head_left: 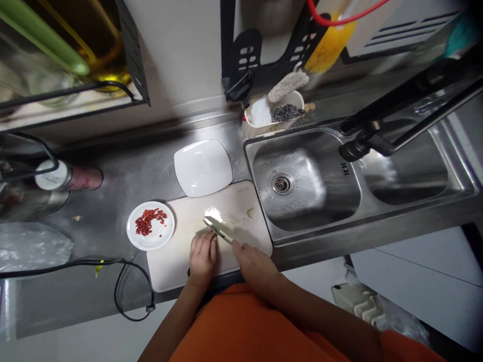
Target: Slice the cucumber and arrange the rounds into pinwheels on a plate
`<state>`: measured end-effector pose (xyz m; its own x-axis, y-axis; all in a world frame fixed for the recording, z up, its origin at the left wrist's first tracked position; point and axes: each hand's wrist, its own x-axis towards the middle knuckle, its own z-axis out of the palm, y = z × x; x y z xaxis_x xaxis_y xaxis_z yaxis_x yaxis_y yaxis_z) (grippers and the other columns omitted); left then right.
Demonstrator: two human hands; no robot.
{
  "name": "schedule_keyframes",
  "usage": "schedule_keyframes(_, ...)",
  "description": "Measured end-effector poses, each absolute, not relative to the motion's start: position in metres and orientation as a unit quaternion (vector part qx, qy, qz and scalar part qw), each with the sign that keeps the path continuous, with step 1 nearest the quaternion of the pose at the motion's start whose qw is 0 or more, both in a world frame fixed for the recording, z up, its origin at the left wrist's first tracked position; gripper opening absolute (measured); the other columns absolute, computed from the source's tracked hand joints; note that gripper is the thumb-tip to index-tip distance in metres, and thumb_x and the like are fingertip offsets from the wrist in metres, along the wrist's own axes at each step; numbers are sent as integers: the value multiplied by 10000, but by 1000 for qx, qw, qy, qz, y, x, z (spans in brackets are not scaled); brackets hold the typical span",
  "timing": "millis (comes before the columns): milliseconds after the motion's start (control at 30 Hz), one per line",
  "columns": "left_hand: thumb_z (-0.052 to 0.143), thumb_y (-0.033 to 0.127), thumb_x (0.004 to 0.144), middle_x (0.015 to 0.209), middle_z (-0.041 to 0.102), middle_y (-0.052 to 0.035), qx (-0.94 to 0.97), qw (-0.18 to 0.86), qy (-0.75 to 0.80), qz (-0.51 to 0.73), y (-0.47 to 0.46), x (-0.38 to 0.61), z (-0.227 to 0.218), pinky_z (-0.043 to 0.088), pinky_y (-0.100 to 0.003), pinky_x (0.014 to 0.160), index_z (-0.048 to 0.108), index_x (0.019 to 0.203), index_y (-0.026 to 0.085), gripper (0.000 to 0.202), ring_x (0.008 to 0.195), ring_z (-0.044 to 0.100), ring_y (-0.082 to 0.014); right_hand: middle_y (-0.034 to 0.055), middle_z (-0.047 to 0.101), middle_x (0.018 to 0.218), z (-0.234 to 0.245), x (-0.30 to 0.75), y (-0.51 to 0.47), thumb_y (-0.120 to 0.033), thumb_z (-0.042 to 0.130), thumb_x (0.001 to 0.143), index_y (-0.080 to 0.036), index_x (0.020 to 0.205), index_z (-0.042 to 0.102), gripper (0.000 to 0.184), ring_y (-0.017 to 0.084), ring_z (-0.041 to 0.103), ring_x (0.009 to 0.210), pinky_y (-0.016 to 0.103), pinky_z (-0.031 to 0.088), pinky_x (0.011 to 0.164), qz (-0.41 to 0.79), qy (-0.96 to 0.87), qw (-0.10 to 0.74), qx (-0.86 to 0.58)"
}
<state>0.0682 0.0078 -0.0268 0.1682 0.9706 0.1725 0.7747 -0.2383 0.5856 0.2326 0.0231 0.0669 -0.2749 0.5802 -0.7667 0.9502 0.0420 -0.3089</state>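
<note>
My right hand (252,257) grips the handle of a kitchen knife (219,230), its blade pointing up and left over the white cutting board (173,266). My left hand (203,255) is closed, fingers curled, right beside the blade. Under it lies what looks like a cucumber, mostly covered by the hand; a dark end shows near the wrist and a bit of green by the blade. A pale green cut piece (251,212) rests at the board's right side. Wet shine marks the board beyond the knife.
A small white plate (132,235) of red dried berries overlaps the board's left edge. An empty white square plate (204,168) touches its far edge. To the right are a steel sink (309,211) and a black faucet (354,148). A black cable (116,296) loops at left.
</note>
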Motion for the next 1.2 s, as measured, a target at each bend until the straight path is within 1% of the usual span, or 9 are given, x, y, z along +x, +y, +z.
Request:
schedule_keyframes(133, 461, 187, 882, 985, 658, -96, 741, 189, 591, 254, 8, 68, -26, 445, -391, 912, 596, 1034, 153, 206, 971, 581, -196, 95, 628, 904, 64, 227, 27, -73, 248, 911, -167, 1109, 473, 314, 183, 639, 833, 248, 468, 661, -403, 681, 225, 569)
schedule_keyframes(500, 476, 174, 874, 1007, 657, -91, 745, 178, 587, 264, 6, 67, -30, 447, -374, 915, 594, 1057, 151, 219, 991, 569, -189, 90, 617, 901, 37, 216, 27, -90, 222, 911, -169, 1125, 488, 350, 186, 626, 828, 280, 467, 687, -403, 684, 181, 580)
schedule_keyframes(567, 469, 177, 878, 1036, 653, -93, 742, 183, 588, 264, 6, 68, -30, 442, -386, 933, 588, 1080, 156, 236, 1014, 566, -190, 86, 618, 900, 37, 219, 25, -78, 235, 898, -167, 1150, 480, 362, 188, 621, 824, 278, 461, 689, -406, 684, 170, 581)
schedule_keyframes(700, 457, 191, 885, 1073, 641, -102, 736, 198, 590, 264, 6, 68, -28, 434, -408, 958, 582, 1108, 162, 257, 1053, 560, -197, 83, 616, 933, 46, 229, 21, -75, 243, 886, -156, 1243, 440, 415, 195, 603, 877, 267, 444, 743, -381, 686, 150, 601)
schedule_keyframes(767, 451, 207, 889, 1079, 637, -105, 733, 203, 593, 264, 6, 67, -28, 442, -412, 949, 585, 1108, 166, 259, 1055, 561, -202, 91, 615, 941, 52, 234, 19, -77, 244, 886, -157, 1251, 440, 422, 200, 603, 877, 263, 443, 740, -377, 688, 161, 599)
schedule_keyframes(933, 448, 227, 891, 1043, 643, -98, 731, 203, 599, 256, 6, 66, -27, 450, -403, 931, 591, 1074, 167, 240, 1033, 562, -203, 91, 611, 924, 64, 239, 12, -68, 269, 884, -184, 1179, 448, 364, 207, 624, 839, 270, 452, 674, -397, 684, 213, 574)
schedule_keyframes(1067, 459, 217, 885, 1040, 639, -108, 738, 188, 596, 255, 6, 66, -27, 452, -398, 924, 587, 1051, 152, 220, 1031, 558, -205, 86, 610, 917, 70, 242, 5, -52, 294, 868, -199, 1136, 426, 333, 211, 637, 810, 265, 447, 624, -397, 689, 226, 563)
schedule_keyframes(1200, 451, 227, 888, 1047, 641, -109, 741, 177, 593, 261, 5, 66, -28, 451, -409, 927, 584, 1067, 157, 234, 1040, 562, -210, 84, 614, 915, 74, 244, 3, -38, 311, 847, -202, 1100, 427, 323, 218, 643, 787, 264, 443, 592, -400, 683, 234, 565)
